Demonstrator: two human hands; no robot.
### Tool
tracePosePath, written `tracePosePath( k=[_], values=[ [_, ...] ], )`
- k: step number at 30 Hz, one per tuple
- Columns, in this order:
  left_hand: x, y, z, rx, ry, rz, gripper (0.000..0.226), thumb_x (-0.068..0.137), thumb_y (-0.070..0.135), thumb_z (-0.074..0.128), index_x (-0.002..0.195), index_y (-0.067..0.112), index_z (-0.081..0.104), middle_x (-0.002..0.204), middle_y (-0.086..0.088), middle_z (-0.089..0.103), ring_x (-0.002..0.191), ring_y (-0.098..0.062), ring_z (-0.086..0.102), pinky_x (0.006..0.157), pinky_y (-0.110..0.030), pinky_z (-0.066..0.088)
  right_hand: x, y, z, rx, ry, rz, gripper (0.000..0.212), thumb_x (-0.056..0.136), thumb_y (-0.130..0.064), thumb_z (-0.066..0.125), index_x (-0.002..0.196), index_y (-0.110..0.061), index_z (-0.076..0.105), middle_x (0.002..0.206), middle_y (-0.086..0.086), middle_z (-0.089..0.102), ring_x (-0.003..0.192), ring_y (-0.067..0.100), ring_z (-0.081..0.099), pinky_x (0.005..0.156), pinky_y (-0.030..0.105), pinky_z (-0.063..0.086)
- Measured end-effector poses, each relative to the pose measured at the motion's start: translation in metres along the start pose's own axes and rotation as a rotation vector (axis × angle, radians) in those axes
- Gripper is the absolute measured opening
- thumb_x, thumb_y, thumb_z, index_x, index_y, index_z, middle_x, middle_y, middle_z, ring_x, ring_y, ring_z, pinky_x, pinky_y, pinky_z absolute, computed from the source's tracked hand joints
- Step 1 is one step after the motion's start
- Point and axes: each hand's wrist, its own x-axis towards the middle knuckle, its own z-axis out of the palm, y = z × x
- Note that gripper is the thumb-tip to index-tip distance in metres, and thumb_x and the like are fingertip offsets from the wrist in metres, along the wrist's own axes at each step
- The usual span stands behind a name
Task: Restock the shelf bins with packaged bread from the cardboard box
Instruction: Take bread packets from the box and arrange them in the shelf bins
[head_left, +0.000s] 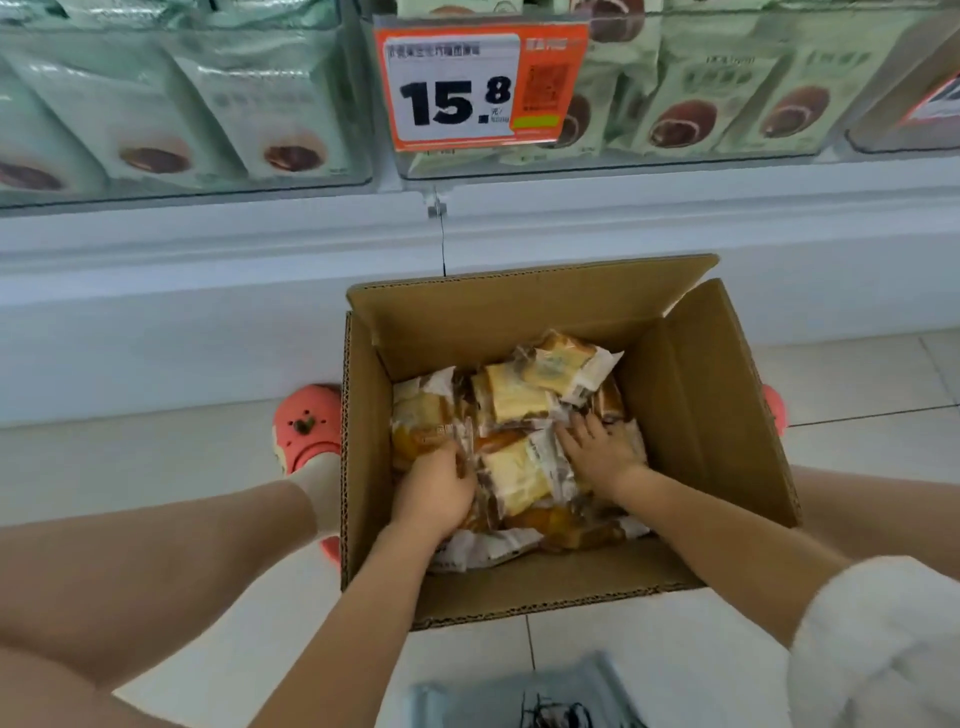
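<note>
Hands (434, 491) (602, 452) down among bread packets (519, 400) in cardboard box (701, 405)

Bright, even light – soft shadows, wide-angle bending at the edges, shelf bins (182, 104) slightly blurred.

The cardboard box (691, 395) at six o'clock is matt brown corrugated card. Bread packets (519, 400) wear glossy crinkled plastic film. At twelve o'clock, clear plastic bins (332, 176); smooth tile floor (857, 395).
</note>
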Motion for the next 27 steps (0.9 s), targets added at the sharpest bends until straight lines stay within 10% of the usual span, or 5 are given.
tracePosePath(
  k=[7,11,15,19,27],
  values=[
    [-0.003,-0.003,-0.002,-0.057,0.009,-0.048,0.02,0.097,0.024,0.049,0.114,0.018,0.057,0.103,0.0,0.063,0.083,-0.016,0.059,0.075,-0.033,0.053,-0.014,0.011,-0.01,0.436,0.24,-0.019,0.098,0.074,-0.06,0.063,0.148,-0.019,0.013,0.145,0.011,0.033,0.134,0.034,0.031,0.112,0.053,0.023],
    [-0.009,0.012,-0.008,-0.479,-0.035,-0.085,0.039,0.087,0.04,0.065,0.119,0.019,0.055,0.116,0.003,0.06,0.093,-0.007,0.058,0.076,-0.022,0.047,-0.049,0.022,-0.055,1.486,0.192,-0.035,0.079,0.074,-0.048,0.068,0.141,-0.024,0.032,0.127,0.002,0.049,0.112,0.021,0.054,0.093,0.04,0.05],
    [-0.023,0.03,-0.025,-1.012,-0.466,-0.186,0.068,0.071,0.047,0.071,0.127,0.014,0.051,0.118,-0.006,0.066,0.111,-0.023,0.062,0.097,-0.041,0.05,-0.085,0.015,-0.069,2.346,-0.015,-0.22,0.047,0.084,-0.042,0.052,0.123,-0.016,0.052,0.12,0.014,0.061,0.113,0.033,0.057,0.101,0.05,0.043],
    [-0.035,0.039,-0.027,-1.145,-0.609,-0.142,0.039,0.078,0.015,0.068,0.116,0.01,0.057,0.109,-0.013,0.071,0.102,-0.029,0.067,0.08,-0.036,0.058,-0.102,0.001,-0.076,2.315,0.081,-0.163,0.043,0.097,-0.046,0.04,0.122,-0.015,0.058,0.112,0.01,0.069,0.096,0.022,0.069,0.073,0.031,0.059],
    [-0.038,0.035,-0.023,-0.98,-0.348,-0.046,0.045,0.075,0.007,0.076,0.117,0.004,0.06,0.106,-0.01,0.072,0.096,-0.024,0.07,0.075,-0.031,0.06,-0.113,-0.003,-0.067,1.976,0.278,-0.209,0.017,0.093,-0.024,0.057,0.107,-0.016,0.064,0.102,0.004,0.072,0.092,0.017,0.069,0.08,0.029,0.056]
  ],
)
